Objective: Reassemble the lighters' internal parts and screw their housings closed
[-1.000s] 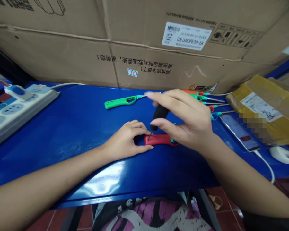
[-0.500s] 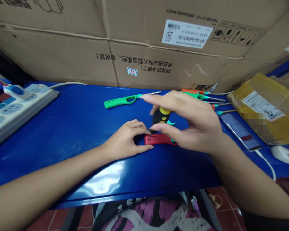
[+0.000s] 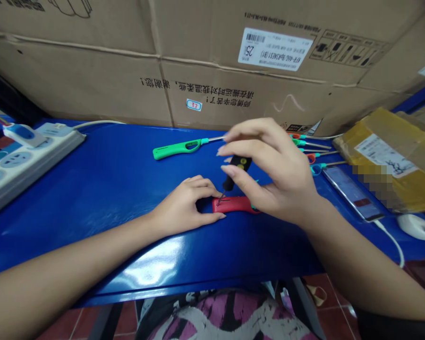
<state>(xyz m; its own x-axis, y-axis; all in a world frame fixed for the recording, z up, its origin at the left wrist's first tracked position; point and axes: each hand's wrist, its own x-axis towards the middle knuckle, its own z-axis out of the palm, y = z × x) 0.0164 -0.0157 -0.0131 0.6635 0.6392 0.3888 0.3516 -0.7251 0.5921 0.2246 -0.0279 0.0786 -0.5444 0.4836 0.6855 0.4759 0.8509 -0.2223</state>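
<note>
A red long-nosed lighter (image 3: 235, 204) lies flat on the blue table, its right end hidden behind my right hand. My left hand (image 3: 187, 205) grips the lighter's left end between thumb and fingers. In my right hand (image 3: 274, 174) is a small screwdriver (image 3: 233, 172) with a black and yellow handle, held tilted between thumb and fingers. Its thin tip meets the top of the red lighter near the left end. Beyond my hands lies a green lighter (image 3: 177, 148), its metal tube pointing right and partly covered by my right fingers.
Several more lighters (image 3: 317, 156) lie at the back right, partly hidden. Beside them are a phone (image 3: 354, 193) on a white cable, a taped parcel (image 3: 393, 156) and a white roll (image 3: 418, 227). A power strip (image 3: 24, 156) stands at left; a large carton (image 3: 102, 75) walls the back.
My right hand has turned and its fingers have shifted around the screwdriver handle, showing more of the lighters behind. The tip stays on the red lighter. My left hand has not moved.
</note>
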